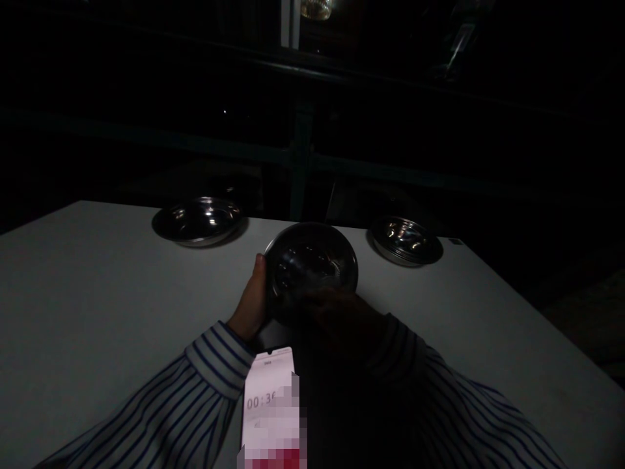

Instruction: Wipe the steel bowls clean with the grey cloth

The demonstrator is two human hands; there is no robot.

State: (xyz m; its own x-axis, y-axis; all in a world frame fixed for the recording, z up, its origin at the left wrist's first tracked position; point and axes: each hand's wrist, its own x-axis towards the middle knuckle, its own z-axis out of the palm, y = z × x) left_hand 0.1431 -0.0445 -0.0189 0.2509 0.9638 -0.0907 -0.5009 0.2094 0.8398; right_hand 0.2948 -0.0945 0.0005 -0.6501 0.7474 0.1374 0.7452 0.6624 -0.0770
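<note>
A steel bowl [312, 251] is tilted toward me at the middle of the white table, its shiny inside facing me. My left hand [251, 303] grips its left side, thumb up along the rim. My right hand [346, 319] lies in deep shadow at the bowl's near right part, fingers curled and reaching over the inside. Whatever those fingers hold, if anything, is too dark to make out. Below the bowl, between my forearms, a lit phone [268, 417] displays a running timer, partly blurred out.
Toward the table's [97, 306] far edge, a wide steel bowl [198, 221] stands at the left. Several nested steel bowls [406, 241] seem stacked at the right. Beyond the edge, a dark frame bar [303, 150] shows dimly.
</note>
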